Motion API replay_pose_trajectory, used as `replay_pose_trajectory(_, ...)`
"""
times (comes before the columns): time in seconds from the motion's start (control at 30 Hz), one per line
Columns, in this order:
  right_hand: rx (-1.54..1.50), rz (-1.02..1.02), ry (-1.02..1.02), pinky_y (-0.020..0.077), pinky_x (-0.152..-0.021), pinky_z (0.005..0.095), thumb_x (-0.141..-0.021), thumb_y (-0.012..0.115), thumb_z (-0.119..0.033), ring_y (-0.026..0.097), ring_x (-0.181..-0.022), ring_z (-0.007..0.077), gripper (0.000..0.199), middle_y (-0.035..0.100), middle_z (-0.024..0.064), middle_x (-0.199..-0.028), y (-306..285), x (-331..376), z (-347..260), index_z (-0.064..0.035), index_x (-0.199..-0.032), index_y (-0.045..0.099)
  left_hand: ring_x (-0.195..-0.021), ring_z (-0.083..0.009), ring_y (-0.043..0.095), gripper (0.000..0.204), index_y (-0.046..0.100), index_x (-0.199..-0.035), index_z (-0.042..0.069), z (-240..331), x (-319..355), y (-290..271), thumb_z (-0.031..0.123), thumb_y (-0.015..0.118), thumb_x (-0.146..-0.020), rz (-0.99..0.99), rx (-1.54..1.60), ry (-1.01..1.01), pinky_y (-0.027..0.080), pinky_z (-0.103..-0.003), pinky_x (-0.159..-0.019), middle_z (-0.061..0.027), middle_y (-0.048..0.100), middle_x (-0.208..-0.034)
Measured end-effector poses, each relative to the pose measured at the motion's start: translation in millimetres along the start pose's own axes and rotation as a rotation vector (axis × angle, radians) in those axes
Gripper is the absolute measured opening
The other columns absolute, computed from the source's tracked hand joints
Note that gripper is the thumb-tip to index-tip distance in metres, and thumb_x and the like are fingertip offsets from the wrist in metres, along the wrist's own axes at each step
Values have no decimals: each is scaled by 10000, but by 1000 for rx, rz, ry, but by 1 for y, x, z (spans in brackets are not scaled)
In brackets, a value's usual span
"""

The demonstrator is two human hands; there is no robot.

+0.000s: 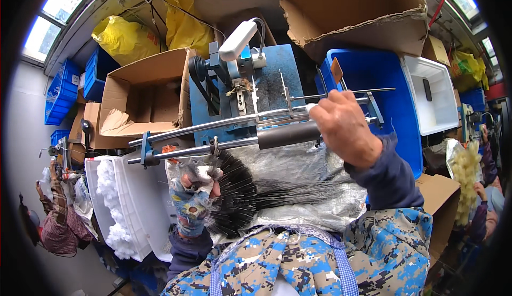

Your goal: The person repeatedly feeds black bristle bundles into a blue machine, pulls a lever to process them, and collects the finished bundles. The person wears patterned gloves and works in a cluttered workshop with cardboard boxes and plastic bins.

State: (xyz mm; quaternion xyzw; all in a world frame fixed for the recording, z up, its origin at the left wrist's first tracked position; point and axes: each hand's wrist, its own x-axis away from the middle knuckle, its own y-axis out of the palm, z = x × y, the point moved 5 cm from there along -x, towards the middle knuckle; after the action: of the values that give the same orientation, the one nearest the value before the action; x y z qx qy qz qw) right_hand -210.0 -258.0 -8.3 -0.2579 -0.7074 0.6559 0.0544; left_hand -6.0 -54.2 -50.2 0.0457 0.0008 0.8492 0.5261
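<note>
My right hand [344, 128] is closed in a fist over the right part of a pair of steel rails [213, 130]. What its fingers grip is hidden; a white cover shows on one fingertip. Beside it a dark grey cylinder [288, 135] sits on the front rail. My left hand [194, 184], in a worn, frayed glove, has its fingers curled below the rails' left end. It is right against a bundle of black-bristled wire brushes [232, 189], whose thin wire stems [298, 192] point right. Whatever it holds cannot be made out.
Behind the rails stands a blue machine [290, 64] with a black pulley [202, 77]. Cardboard boxes [114, 90] and a blue bin [410, 152] flank it. A white bin [136, 210] holds white tufts. Silvery sheeting [325, 162] lies beneath the brushes. Other people work at both sides.
</note>
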Motion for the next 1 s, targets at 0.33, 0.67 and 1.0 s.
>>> replay_pose_trajectory(0.33,-2050,343,239,490,-820,302,-926,484,-94,615,-895,189,175,646,141,-925,17,2,-63,29,-960,603,-643,-142,601,171,610,-939,44,-5,-2,47,-44,611,-792,-353,-260,99,488,-262,-576,-109,650,-857)
replay_pose_trajectory(0.67,5,83,152,460,-618,363,-783,550,-98,565,-768,270,106,594,98,-804,63,-80,13,-70,-823,644,-705,-121,611,153,609,-998,9,-17,-5,33,27,593,-847,-153,-370,18,475,-245,-634,-74,674,-805)
replay_pose_trajectory(1.0,-7,9,147,465,-670,417,-755,532,-96,559,-818,314,86,616,82,-807,111,-99,24,-83,-792,609,-553,-47,506,148,607,-990,2,-28,-4,23,55,599,-851,-46,-90,-288,383,-174,-499,-47,660,-777)
